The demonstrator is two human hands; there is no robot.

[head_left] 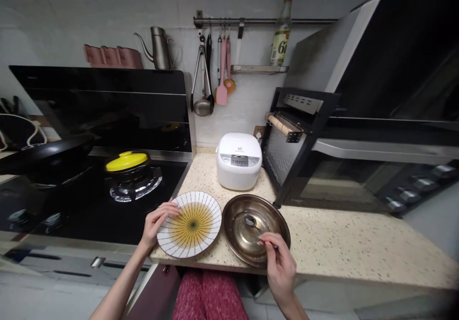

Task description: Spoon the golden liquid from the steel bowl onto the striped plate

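Note:
My left hand (158, 222) is at the left rim of a white plate (214, 213) with dark radiating lines, its fingers curled over the edge. The plate's middle is yellow; whether that is liquid or glaze I cannot tell. To its right stands a round stainless steel bowl (234, 243) with a little clear liquid at its bottom. My right hand (279, 260) grips the handle of a metal spoon (250, 220), whose head is inside the bowl. Both plate and bowl sit near the counter's front edge.
Behind them is a white rice cooker (239, 162). A yellow-lidded pot (127, 161) and a dark wok (60, 155) stand on the stove at left. An oven (344, 181) is at right. Utensils, including a pink spatula (221, 93), hang from a wall rail.

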